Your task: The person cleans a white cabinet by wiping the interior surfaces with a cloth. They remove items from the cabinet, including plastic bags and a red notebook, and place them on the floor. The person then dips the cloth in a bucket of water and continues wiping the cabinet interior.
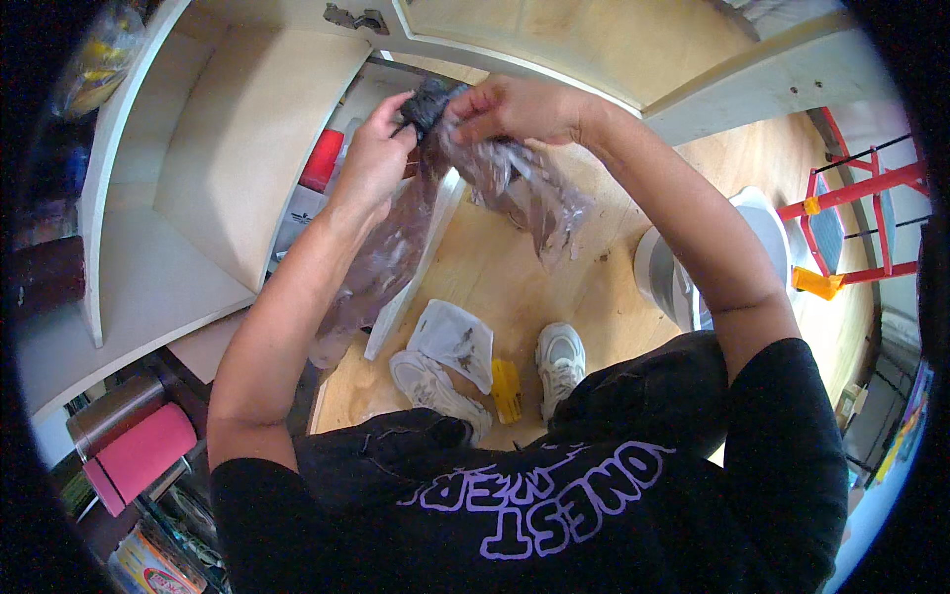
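Note:
My left hand (pixel 382 152) grips a dark, crumpled bundle (pixel 427 108), which looks like bunched black plastic. Thin, see-through plastic film (pixel 386 245) hangs below it. Pinched in the fingers of my right hand (pixel 512 111) is the upper part of a clear plastic bag (pixel 519 178), whose loose end trails down to the right. Both hands meet close together at the top of the view, in front of a cabinet. Whether the hanging film and the bag are one piece I cannot tell.
A pale cabinet (pixel 200 126) stands on the left, its door (pixel 519 37) swung across the top. Below my hands, a drawer (pixel 297 200) holds a red container (pixel 321 160). On the wooden floor lie a stained white sheet (pixel 453 334) and a yellow object (pixel 507 391). A white bin (pixel 668 260) and red folding ladder (pixel 853 197) are right.

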{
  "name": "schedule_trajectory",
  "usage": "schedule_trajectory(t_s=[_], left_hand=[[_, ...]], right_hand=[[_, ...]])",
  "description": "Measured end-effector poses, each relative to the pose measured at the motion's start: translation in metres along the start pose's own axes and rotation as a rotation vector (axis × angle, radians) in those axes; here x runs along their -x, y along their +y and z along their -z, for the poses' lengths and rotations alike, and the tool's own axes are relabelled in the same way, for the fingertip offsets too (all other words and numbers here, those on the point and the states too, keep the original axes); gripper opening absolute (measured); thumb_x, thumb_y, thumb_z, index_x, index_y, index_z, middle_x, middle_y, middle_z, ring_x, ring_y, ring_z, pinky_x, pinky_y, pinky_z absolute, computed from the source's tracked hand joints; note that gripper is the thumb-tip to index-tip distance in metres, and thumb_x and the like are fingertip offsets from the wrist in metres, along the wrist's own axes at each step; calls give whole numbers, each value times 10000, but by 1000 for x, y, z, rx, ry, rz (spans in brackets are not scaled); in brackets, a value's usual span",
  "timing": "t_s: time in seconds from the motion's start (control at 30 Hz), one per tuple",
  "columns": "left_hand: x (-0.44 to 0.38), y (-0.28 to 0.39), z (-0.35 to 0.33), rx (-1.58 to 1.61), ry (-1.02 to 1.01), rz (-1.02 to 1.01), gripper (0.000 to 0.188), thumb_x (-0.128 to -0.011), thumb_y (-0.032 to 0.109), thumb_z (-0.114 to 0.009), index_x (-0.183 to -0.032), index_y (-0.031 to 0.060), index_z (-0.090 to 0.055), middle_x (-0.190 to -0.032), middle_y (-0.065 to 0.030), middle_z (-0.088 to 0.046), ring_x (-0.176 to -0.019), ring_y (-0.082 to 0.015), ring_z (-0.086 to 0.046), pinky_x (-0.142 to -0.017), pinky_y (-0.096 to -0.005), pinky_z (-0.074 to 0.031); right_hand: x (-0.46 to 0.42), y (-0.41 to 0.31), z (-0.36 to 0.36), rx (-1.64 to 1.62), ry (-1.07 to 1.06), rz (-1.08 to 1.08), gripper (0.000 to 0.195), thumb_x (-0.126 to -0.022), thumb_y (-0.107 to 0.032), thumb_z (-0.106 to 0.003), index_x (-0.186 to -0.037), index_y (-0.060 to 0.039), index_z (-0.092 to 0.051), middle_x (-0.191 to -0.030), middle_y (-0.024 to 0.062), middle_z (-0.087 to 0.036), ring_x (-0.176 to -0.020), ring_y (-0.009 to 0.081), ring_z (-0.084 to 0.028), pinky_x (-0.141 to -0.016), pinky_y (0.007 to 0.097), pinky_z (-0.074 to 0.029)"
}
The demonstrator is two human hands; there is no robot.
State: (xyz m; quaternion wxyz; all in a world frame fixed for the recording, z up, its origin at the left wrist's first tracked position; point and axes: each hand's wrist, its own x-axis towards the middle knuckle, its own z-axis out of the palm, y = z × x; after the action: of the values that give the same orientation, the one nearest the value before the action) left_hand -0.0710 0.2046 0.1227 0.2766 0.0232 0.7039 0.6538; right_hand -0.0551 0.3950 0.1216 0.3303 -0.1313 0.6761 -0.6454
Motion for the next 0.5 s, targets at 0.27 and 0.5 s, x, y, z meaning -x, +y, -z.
schedule_trajectory(t_s=[0.27, 0.5], left_hand=[[-9, 49, -13, 362, 301, -336, 291, -867, 22, -470, -1153, -14, -427, -962, -110, -567, -822, -168, -565, -709, -290, -478], [-37, 96, 44, 428, 226, -478, 149, -883, 43, -434, -1029, 42, -463, -866, -89, -586, -755, -190, -586, -661, -352, -518]], right_hand=[[-14, -44, -36, -458, 544, 299, 391, -817, -366, -609, -1004, -24, -572, -866, 42, -608, -780, 119, -558, -710, 273, -468], [-18, -53, -88, -580, 110, 355, 456, -690, -279, -757, -1011, -18, -565, -936, 69, -607, -849, 158, -569, -766, 326, -471]])
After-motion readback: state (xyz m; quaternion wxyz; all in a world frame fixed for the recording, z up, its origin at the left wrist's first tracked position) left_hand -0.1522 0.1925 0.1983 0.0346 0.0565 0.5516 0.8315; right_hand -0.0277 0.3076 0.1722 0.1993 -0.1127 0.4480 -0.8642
